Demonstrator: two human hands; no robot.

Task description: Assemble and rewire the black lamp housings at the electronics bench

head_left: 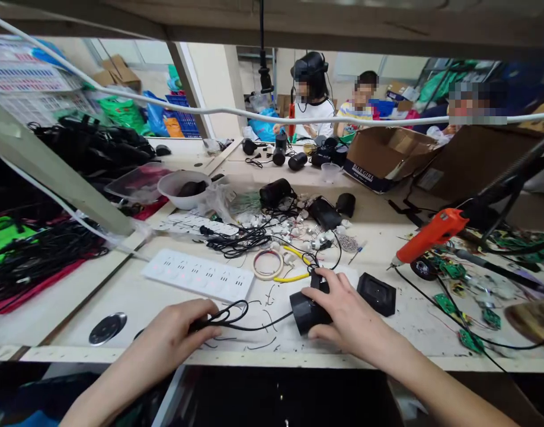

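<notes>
My right hand point(343, 305) is closed around a black cylindrical device point(304, 313) that lies near the front edge of the workbench. A thin black cable point(258, 327) leaves its left side and runs to my left hand point(183, 329), where loops of it are pinched between thumb and fingers. Right of the device sits a black angular housing point(377, 293). Behind it are a yellow-handled tool point(292, 279) and a roll of tape point(268, 264). A white power strip point(198, 275) lies behind my left hand.
An orange glue gun point(432, 237) and green circuit boards point(470, 341) are at the right. Tangled wires and small parts point(276, 228) cover the middle. A cardboard box point(390, 157) stands behind. A white cable point(218, 111) crosses overhead. Several people sit across the bench.
</notes>
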